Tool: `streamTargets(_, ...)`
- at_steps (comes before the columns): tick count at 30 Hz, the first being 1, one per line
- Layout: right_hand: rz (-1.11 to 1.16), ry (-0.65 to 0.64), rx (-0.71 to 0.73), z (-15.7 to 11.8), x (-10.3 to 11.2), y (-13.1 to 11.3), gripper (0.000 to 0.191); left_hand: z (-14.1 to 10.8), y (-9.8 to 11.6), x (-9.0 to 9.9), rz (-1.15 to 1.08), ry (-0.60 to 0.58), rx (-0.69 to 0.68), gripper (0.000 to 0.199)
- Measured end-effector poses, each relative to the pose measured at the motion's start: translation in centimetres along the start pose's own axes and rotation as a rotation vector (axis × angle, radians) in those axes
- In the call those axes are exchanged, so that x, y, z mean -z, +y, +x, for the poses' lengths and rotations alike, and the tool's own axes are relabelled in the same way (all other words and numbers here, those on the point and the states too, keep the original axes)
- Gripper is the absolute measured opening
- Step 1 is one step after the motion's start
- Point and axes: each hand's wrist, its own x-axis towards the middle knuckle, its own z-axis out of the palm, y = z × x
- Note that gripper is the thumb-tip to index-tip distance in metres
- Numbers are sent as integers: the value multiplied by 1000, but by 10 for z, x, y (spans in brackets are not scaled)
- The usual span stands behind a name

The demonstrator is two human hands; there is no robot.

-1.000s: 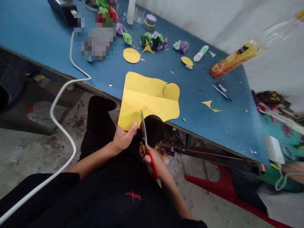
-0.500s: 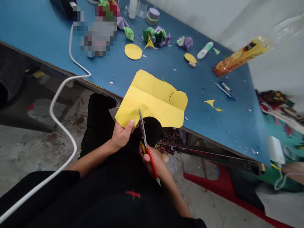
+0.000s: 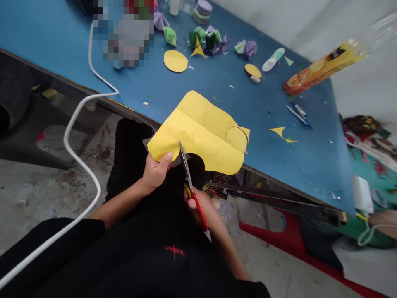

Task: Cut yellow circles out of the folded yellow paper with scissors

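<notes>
My left hand (image 3: 156,169) pinches the lower left corner of a yellow paper sheet (image 3: 201,128), thumb on top. Faint circle outlines mark the sheet, and a fold line crosses it. A rounded notch is cut from its lower edge, and a partly cut circle shows at its right end. My right hand (image 3: 198,205) is closed round the red handles of a pair of scissors (image 3: 186,169). The blades reach the paper beside the notch, close to my left thumb. Some of my right fingers are hidden behind the handles.
Crumpled green and purple paper (image 3: 212,39), a yellow paper circle (image 3: 175,61), a glue stick (image 3: 273,59), a pen (image 3: 299,115) and an orange-labelled bottle (image 3: 324,67) lie on the blue table (image 3: 260,153). A white cable (image 3: 74,120) runs past my left side. Another person's arm (image 3: 383,221) shows at right.
The sheet has tilted, its right end dropping lower and its left corner shifting slightly left. Both hands stay nearly in place, with the scissor tips still at the paper.
</notes>
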Motion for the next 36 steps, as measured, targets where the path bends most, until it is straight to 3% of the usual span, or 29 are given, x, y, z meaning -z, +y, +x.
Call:
streamTargets(13,-6,-11,-22,0,3,-5,76,3,1,6,-2,59,31,27)
streamTargets(17,8,-26,-29,0,4,-6,79,6,1,10,40,85,71,35)
streamTargets(26,-11,-61,-23,2,7,-11,85,6,6,8,78,8,44,45)
streamTargets(36,36,-25,42,0,8,-5,86,1,16,7,192,-92,10,43)
